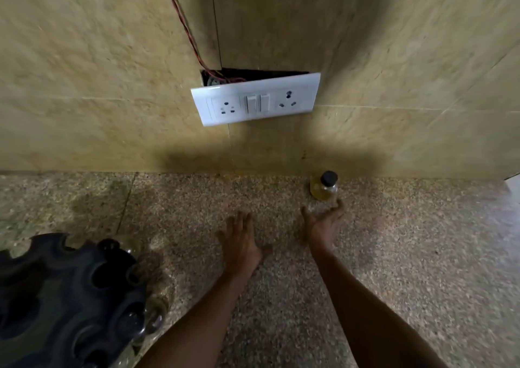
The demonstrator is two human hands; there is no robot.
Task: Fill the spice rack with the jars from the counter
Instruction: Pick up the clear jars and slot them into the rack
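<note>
Standing on the speckled worktop [394, 255] near the wall, apart from the black rack [64, 297] at the left, is one small jar [324, 187] with yellow content. The right hand [323, 224] reaches just beside it with fingers [339, 205] spread wide and empty; the left hand [240, 241] is flat, holding nothing. A quick grasp could, I think, tip the jar against the wall.

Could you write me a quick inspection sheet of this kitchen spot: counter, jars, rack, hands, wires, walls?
Surface: speckled stone counter, bare in the middle.
Job's things: one black-capped jar upright by the wall; black spice rack at lower left, some glass jars on its right side.
Clutter: nothing seen.
Hands: right hand open, just short of the jar; left hand open, empty.
Cables: red wire runs into the loose socket plate.
Surroundings: beige tiled wall.
</note>
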